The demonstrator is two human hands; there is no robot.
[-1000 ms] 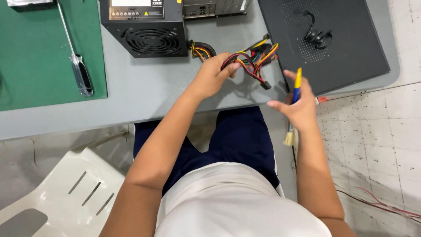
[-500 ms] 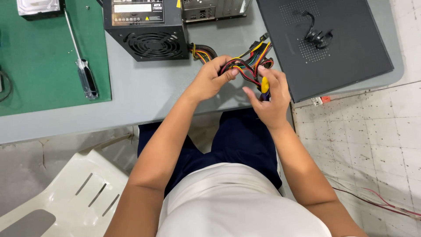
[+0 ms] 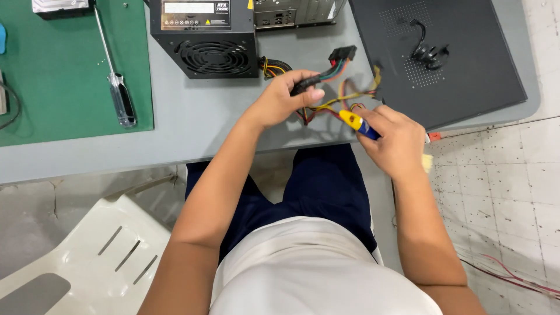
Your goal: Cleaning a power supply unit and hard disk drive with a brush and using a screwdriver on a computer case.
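My left hand grips a bundle of coloured cables that runs from a black power supply box with a round fan grille; a black multi-pin connector sticks up from the bundle. My right hand holds a small brush with a yellow and blue handle, its pale bristles showing past the wrist. The handle end lies against the loose yellow and red wires just right of my left hand.
A grey table carries a green mat with a long screwdriver at the left. A black perforated metal panel with a small coiled cable lies at the right. A white plastic chair stands lower left.
My right hand came in from the right to the wires, then drew back a little with the brush. My left hand lifted the cable bundle so the black connector stands higher.
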